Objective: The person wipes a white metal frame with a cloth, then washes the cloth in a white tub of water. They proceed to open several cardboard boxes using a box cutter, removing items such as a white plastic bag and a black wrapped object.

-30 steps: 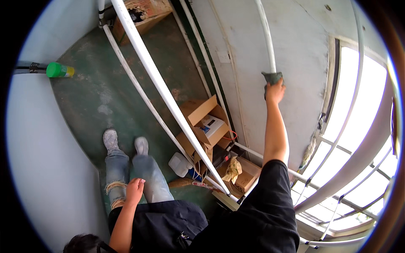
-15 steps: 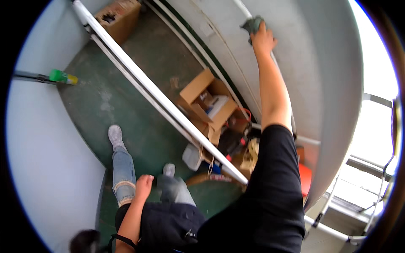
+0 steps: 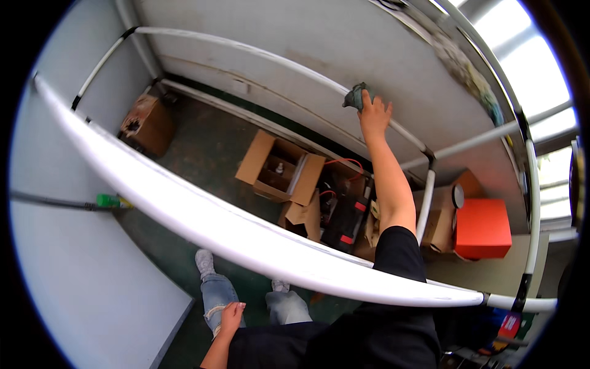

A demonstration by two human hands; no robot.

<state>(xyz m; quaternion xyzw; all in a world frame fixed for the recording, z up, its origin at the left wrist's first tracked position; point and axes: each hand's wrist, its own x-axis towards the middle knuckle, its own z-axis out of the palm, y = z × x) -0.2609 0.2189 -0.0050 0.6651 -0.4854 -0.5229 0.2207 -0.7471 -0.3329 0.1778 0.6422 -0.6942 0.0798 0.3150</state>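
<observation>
Grey-green cloth pressed on the far white rail

My right hand point(image 3: 373, 114) holds a crumpled grey-green cloth point(image 3: 355, 97) against the thin white rail point(image 3: 258, 54) that curves along the pale wall. The cloth is bunched into a small wad, sitting on top of the rail just left of my fingers, touching both rail and hand.

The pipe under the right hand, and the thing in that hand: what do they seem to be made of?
The white pipe looks like painted metal or plastic: smooth, faintly glossy, with dark joints. I cannot tell which. The grey-green cloth under the right hand looks like soft fabric, bunched and wrinkled against the pipe.
</observation>
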